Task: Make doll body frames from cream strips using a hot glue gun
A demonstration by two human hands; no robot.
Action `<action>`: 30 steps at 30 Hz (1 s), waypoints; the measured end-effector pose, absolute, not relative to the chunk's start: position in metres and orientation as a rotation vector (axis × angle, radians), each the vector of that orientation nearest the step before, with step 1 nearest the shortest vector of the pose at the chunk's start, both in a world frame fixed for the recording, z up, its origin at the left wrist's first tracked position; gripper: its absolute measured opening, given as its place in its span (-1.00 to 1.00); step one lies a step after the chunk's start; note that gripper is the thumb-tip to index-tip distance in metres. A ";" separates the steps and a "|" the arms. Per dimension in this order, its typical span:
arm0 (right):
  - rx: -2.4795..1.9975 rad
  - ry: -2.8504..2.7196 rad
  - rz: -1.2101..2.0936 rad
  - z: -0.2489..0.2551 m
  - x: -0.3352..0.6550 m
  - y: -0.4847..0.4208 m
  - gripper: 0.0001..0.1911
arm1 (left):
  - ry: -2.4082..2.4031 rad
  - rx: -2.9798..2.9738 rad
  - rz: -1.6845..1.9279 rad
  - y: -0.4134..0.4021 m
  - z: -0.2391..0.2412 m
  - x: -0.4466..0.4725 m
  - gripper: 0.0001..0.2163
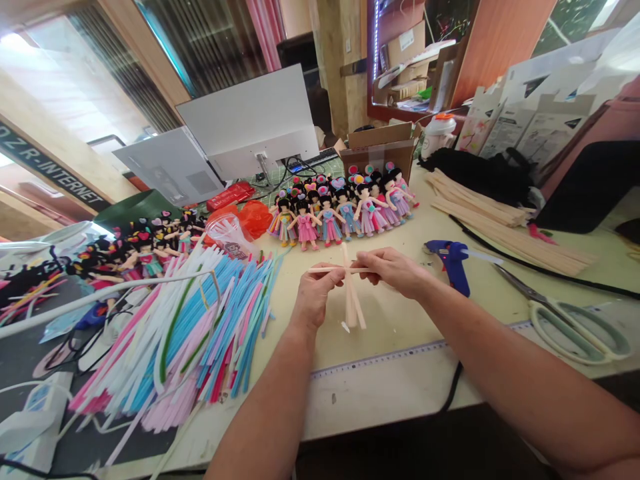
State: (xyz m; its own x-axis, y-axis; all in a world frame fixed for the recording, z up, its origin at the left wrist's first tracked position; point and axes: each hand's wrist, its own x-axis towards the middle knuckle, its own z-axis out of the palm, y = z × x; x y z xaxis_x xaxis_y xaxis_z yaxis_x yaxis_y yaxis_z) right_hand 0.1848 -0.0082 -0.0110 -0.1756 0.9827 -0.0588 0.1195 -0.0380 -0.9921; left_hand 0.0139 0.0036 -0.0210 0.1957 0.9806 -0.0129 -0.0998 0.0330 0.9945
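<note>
Between my hands is a small cross-shaped figure of cream chenille stems [353, 305]. Its lower strands hang down and spread slightly, and a short piece sticks up at the top. My left hand [319, 288] pinches the crossing near its left arm. On the other side, my right hand [383, 265] grips the right arm between thumb and fingers. Just beyond stand several finished chenille dolls [330, 220] with black hair and coloured dresses. A blue glue gun [453, 263] lies to the right of my right hand.
Loose coloured chenille stems [200, 320] are heaped at left, with more dolls [150, 253] behind. Scissors [570, 323] and cream stems [510, 227] lie at right. A ruler strip [380, 357] runs along the front. Monitors [255, 120] and a cardboard box [377, 150] stand at the back.
</note>
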 end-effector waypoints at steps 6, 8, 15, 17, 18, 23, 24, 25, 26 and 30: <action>-1.145 -1.198 1.516 -0.012 0.194 -0.006 -0.37 | 0.977 1.177 1.125 0.008 -0.023 0.010 -0.87; -1.153 -1.136 1.563 -0.011 0.197 -0.006 -0.37 | 0.967 1.176 1.133 0.008 -0.023 0.009 -0.87; -1.198 -1.232 1.513 -0.010 0.193 -0.007 -0.57 | 0.977 1.237 1.115 0.004 -0.019 0.011 -0.87; -1.212 -1.293 1.454 -0.013 0.189 -0.007 -0.63 | 0.972 1.271 1.104 0.003 -0.019 0.013 -0.86; -1.218 -1.320 1.422 -0.014 0.187 -0.007 -0.65 | 0.968 1.284 1.094 0.003 -0.019 0.013 -0.86; -1.249 -1.357 1.322 -0.019 0.186 -0.004 -0.71 | 0.969 1.206 1.102 0.007 -0.022 0.008 -0.73; -1.248 -1.355 1.308 -0.019 0.187 -0.004 -0.72 | 0.971 1.186 1.125 0.009 -0.021 0.005 -0.71; -1.246 -1.360 1.291 -0.020 0.188 -0.003 -0.73 | 0.975 1.179 1.147 0.010 -0.021 0.003 -0.70; -1.246 -1.375 1.272 -0.020 0.189 -0.003 -0.74 | 0.978 1.184 1.164 0.011 -0.020 0.001 -0.71; -1.322 -1.518 1.228 -0.018 0.190 -0.005 -0.76 | 0.977 1.245 1.179 0.012 -0.019 -0.002 -0.75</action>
